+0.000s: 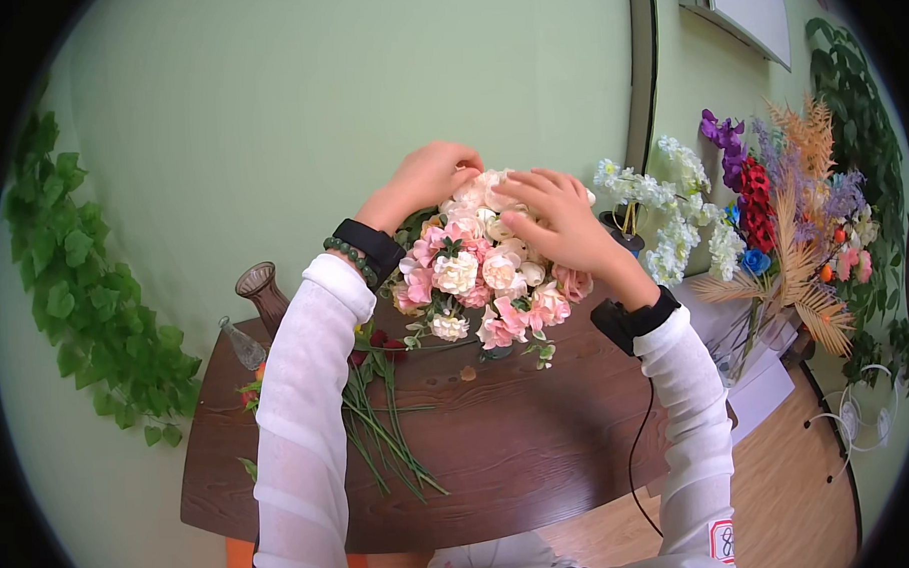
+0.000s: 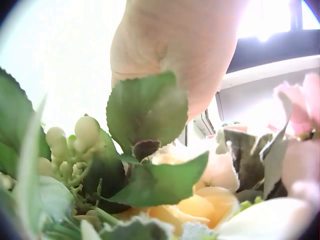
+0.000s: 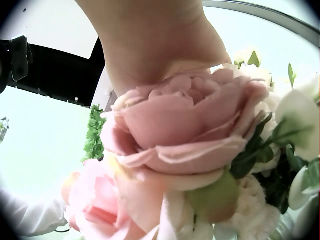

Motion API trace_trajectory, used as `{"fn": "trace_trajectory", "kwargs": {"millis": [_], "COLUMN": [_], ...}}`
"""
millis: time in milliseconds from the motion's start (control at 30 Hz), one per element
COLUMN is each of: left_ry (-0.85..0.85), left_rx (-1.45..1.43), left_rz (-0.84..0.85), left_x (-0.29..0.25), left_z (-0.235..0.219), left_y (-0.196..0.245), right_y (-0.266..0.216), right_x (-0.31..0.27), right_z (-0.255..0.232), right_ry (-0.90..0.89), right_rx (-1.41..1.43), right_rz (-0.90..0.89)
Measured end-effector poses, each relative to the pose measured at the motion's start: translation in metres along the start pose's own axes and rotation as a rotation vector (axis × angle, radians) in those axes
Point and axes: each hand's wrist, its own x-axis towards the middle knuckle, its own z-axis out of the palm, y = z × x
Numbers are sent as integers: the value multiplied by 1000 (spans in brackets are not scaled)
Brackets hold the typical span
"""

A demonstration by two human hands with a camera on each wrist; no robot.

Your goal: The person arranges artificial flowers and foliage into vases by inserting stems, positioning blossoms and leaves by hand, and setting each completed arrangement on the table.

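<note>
A full bouquet of pink and white flowers (image 1: 456,273) stands toward the back of the dark wooden table. My left hand (image 1: 433,175) is at its upper left edge with fingers bent down to the white blooms; the fingertips are partly hidden. My right hand (image 1: 563,223) lies over the upper right blooms, fingers spread and fairly straight. In the left wrist view my left hand (image 2: 175,50) rises behind green leaves (image 2: 147,112) and a yellow flower (image 2: 200,205). The right wrist view has my right hand (image 3: 160,45) behind a large pink rose (image 3: 185,125).
Cut green stems with red flowers (image 1: 379,417) lie on the table (image 1: 540,441) at left. A brown glass vase (image 1: 263,291) and a clear bottle (image 1: 241,344) are at the back left. White blossoms (image 1: 672,196) and mixed colourful flowers (image 1: 757,208) stand at right. A black cable hangs from my right wrist.
</note>
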Motion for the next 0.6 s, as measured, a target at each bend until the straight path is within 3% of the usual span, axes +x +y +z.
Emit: {"fn": "trace_trajectory", "kwargs": {"millis": [67,100,200,267,367,600], "left_ry": [180,181,156,46,-10,-65], "left_rx": [-94,-93,-137,-152,-180,-160], "left_rz": [38,37,121,88,59,-81], "left_x": [-4,-6,-16,-26,-35,-44], "left_z": [1,-2,-9,-13,-14,-18], "left_y": [-10,-14,-20,-16,-13,-8], "right_y": [3,5,15,22,25,27], "right_x": [5,7,13,18,27,41], "right_z": [-5,-7,-10,-9,-14,-11], "right_ry": [64,130,143,142,-16,-68], "right_rx": [118,236,308,304,349,253], "right_rz": [45,90,130,111,214,199]}}
